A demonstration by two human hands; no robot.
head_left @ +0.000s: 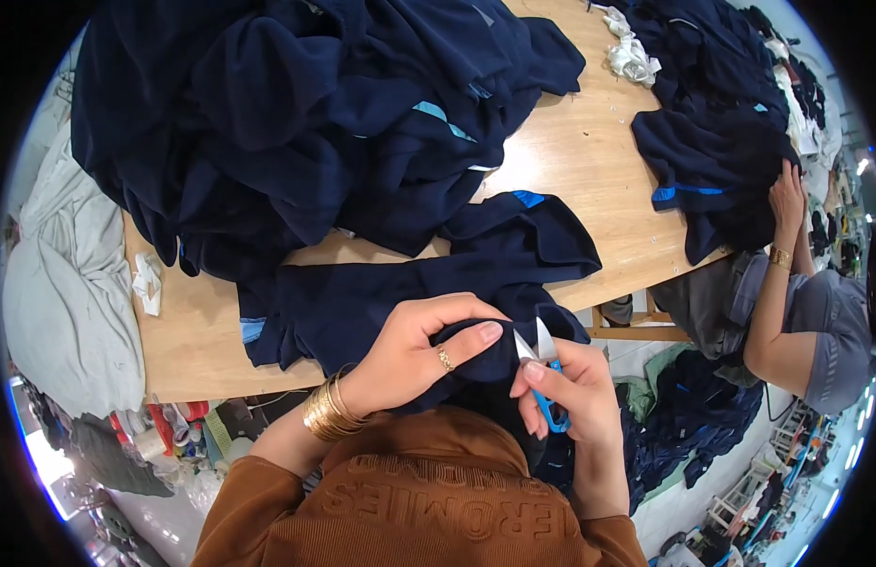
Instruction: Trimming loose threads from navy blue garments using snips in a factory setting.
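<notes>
My left hand, with a gold ring and several gold bangles on the wrist, pinches a fold of a navy blue garment that lies across the front of the wooden table. My right hand holds small blue-handled thread snips, whose metal blades point up at the pinched fold beside my left thumb. The garment has light blue trim and hangs down over the table edge toward my brown top.
A big heap of navy garments covers the table's left and back. A second navy pile lies at the right, where another person's hand rests on it. White fabric scraps lie at the back. Grey cloth hangs at left.
</notes>
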